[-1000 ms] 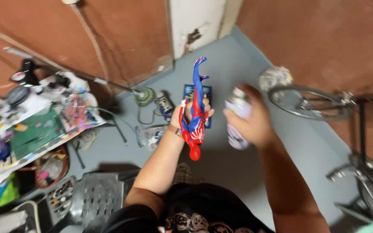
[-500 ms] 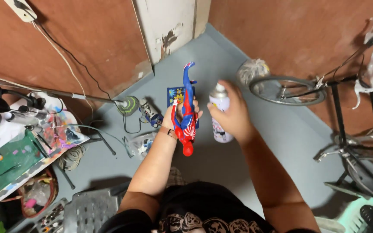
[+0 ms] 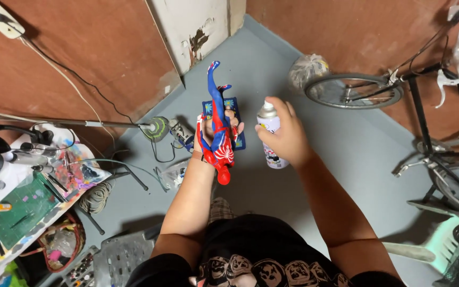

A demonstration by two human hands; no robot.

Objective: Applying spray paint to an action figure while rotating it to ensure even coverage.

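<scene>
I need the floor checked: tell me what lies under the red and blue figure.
Under the figure, held by the left hand, a blue patterned square lies on the grey floor. The figure and hand cover its middle.

The room is evenly and fairly brightly lit from overhead, with no harsh glare. A soft shadow pools on the grey painted floor (image 3: 346, 159) beneath the person's arms. The wide lens bends straight lines near the edges, so the reddish-brown walls (image 3: 81, 58) lean outward. Focus is crisp at the centre; corners look slightly soft.
</scene>
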